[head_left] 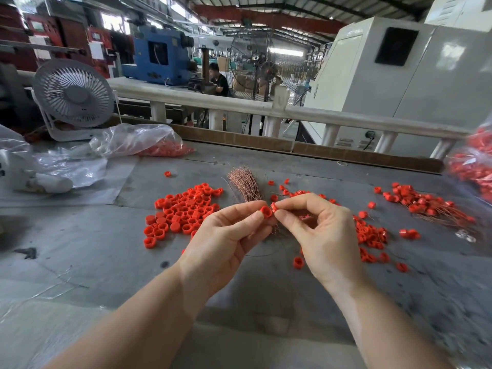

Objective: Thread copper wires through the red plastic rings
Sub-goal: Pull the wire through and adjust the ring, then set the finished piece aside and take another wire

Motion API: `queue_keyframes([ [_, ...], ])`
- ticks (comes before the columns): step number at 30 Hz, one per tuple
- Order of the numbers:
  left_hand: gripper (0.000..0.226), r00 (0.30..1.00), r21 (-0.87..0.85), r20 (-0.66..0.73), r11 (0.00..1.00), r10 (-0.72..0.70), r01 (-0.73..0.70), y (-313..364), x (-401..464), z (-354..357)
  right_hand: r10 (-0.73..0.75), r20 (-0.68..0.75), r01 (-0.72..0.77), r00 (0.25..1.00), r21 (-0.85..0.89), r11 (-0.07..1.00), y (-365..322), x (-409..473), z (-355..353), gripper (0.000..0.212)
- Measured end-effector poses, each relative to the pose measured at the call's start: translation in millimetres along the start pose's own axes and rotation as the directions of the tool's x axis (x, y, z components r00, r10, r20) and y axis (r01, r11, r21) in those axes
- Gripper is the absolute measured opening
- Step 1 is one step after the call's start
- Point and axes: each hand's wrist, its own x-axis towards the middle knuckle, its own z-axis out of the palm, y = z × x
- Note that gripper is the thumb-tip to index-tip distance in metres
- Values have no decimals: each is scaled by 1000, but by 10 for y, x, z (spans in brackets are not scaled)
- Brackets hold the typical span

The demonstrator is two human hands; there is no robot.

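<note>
I have one red ring [266, 211] pinched between the thumb and fingertips of my left hand [226, 238], its open side turned up toward me, and my right hand [323, 235] pinches a second, smaller-looking red ring [274, 206] right against it, the two touching above the bench [80, 235]. I cannot tell whether a copper wire is already in my right fingers; it would be too thin to show here. To do this step well, I judge I should keep the left ring steady and square to me, hold any wire close to its tip so it does not bend, and feed it straight through the hole, not at a slant. The bundle of copper wires [245, 185] lies just behind my hands, fanned out at its far end: one bundle, strands too many to count. Loose rings lie in one dense pile [181, 211] to my left, far too many to count, with a looser scatter [370, 235] to my right. One heap of rings already carrying wires [431, 206] sits further right. I count two plastic bags of rings, one [149, 145] at the back left and one [476, 161] at the right edge, and one small white fan [74, 94] behind.
</note>
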Motion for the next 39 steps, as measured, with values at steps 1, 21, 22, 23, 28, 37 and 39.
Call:
queue_keyframes([
  [1, 24, 1000, 1, 5, 1000, 0, 0, 1, 1, -2, -18, 2, 18, 1000, -12, 1000, -12, -4, 5, 18],
  [21, 27, 1000, 40, 6, 999, 27, -27, 1, -1, -8, -140, 45, 144, 989, -84, 986, -51, -22, 16, 14],
  [22, 25, 999, 43, 2, 998, 35, -35, 0, -1, -6, -146, 51, 150, 988, -92, 984, -47, -23, 15, 13],
  [23, 23, 999, 49, -1, 998, 43, -43, -2, -1, -3, -150, 56, 155, 987, -99, 983, -42, -23, 14, 12],
  [28, 21, 996, 102, 2, 990, 94, -94, -11, -16, 7, -165, 72, 173, 984, -116, 978, -33, -22, 12, 9],
  [37, 20, 984, 194, -5, 966, 176, -171, -16, -29, 20, -170, 82, 179, 982, -124, 976, -34, -17, 6, 9],
  [39, 18, 983, 199, -4, 964, 181, -177, -15, -31, 19, -170, 83, 179, 982, -125, 976, -32, -14, 7, 9],
])
